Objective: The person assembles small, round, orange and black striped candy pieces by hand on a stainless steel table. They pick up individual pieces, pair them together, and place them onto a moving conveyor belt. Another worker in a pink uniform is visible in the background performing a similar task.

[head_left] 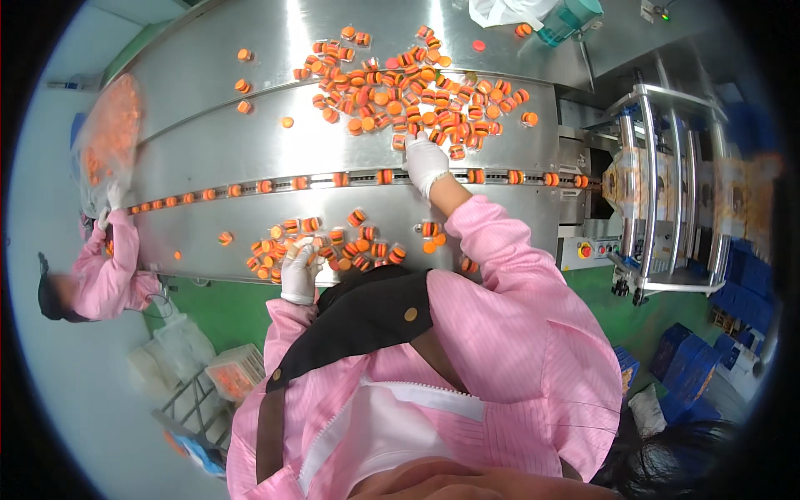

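Many small orange burger-shaped candies [392, 107], layered with red and dark bands, lie in a loose heap on the steel table [200, 158]. Some of them sit in clear plastic cups. My right hand [427, 160], in a white glove, reaches over the conveyor channel [321, 180], its fingertips closed on a candy at the heap's near edge. A single row of spaced candies stands in that channel. My left hand [298, 273], also gloved, is closed with curled fingers beside a smaller candy pile [362, 244] near the table's front edge; what it holds is hard to see.
At the right, the channel runs into a wrapping machine [658, 183] with metal rollers and a button panel [586, 250]. A co-worker [104, 271] in pink works at the left end beside a bag of candies [112, 125]. A teal container [570, 20] stands at the far edge.
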A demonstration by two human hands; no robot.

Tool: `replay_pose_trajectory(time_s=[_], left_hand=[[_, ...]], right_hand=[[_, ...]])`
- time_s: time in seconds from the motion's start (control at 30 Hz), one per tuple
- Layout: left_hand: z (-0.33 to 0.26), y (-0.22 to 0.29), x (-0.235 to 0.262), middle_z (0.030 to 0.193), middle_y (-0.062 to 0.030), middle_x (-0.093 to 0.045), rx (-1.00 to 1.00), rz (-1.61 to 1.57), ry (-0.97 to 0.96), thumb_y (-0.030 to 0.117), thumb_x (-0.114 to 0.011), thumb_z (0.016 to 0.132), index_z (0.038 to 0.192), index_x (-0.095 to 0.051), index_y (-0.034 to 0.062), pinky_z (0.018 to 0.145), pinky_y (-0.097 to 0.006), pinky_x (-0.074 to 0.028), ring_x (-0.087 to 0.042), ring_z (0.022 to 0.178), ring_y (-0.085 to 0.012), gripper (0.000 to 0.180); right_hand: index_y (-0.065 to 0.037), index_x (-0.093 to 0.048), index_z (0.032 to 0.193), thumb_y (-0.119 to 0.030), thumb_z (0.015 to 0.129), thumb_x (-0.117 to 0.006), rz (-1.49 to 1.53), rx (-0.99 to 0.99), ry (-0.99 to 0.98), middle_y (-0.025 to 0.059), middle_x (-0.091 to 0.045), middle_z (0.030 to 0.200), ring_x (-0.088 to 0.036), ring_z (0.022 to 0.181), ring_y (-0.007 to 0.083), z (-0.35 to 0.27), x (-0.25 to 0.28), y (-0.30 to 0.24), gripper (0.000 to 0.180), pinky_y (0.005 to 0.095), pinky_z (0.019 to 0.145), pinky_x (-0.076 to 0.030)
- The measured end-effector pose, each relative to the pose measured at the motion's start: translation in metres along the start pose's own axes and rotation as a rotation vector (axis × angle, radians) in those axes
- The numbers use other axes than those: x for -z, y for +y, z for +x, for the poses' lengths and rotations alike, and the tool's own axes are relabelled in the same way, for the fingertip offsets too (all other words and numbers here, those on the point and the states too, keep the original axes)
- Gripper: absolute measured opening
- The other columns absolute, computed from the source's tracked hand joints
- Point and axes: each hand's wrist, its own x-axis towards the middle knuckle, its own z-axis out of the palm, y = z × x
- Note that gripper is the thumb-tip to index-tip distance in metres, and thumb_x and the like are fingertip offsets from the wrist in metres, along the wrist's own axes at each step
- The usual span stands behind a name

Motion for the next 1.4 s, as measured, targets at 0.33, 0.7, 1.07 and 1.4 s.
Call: replay_pose_trajectory(time_s=[0.33,0.7,1.07,1.4], left_hand=[[-0.01,0.023,0.081,0.091,-0.0064,-0.062,-0.055,-0.068,0.003,0.009,-0.052,0.091,0.11,-0.057,0.0043,0.057,-0.023,-0.046,-0.057,0.066,-0.014,0.021],[-0.004,0.015,0.106,0.091,-0.0061,-0.059,-0.133,-0.189,-0.047,0.007,-0.05,0.091,0.114,-0.054,0.0023,0.06,-0.023,-0.044,-0.055,0.07,-0.0143,0.023],[0.005,0.013,0.07,0.083,-0.0086,-0.059,-0.222,0.061,-0.044,0.008,-0.052,0.092,0.114,-0.053,-0.0048,0.052,-0.022,-0.041,-0.054,0.063,-0.0114,0.026],[0.006,0.022,0.069,0.077,-0.004,-0.057,-0.306,0.332,-0.216,0.013,-0.055,0.092,0.102,-0.055,-0.0017,0.048,-0.02,-0.039,-0.051,0.055,-0.0076,0.018]], right_hand=[[0.0,-0.056,0.103,-0.01,0.078,-0.055,-0.102,-0.008,-0.169,0.0234,-0.062,0.102,-0.062,0.095,0.036,0.008,0.028,-0.012,0.028,0.0443,0.08,-0.05],[-0.008,-0.053,0.118,-0.002,0.086,-0.053,1.536,-0.241,-0.236,0.0037,-0.056,0.099,-0.058,0.088,0.0128,-0.067,0.014,0.013,0.032,0.0237,0.079,-0.049],[0.004,-0.041,0.124,-0.008,0.089,-0.054,1.047,-0.251,-0.001,0.0113,-0.06,0.098,-0.061,0.08,0.0143,-0.133,-0.036,0.043,0.039,0.0258,0.069,-0.052],[0.002,-0.045,0.106,-0.012,0.091,-0.052,1.184,-0.25,0.037,0.009,-0.061,0.084,-0.061,0.065,0.0119,-0.148,-0.035,0.045,0.021,0.023,0.059,-0.051]])
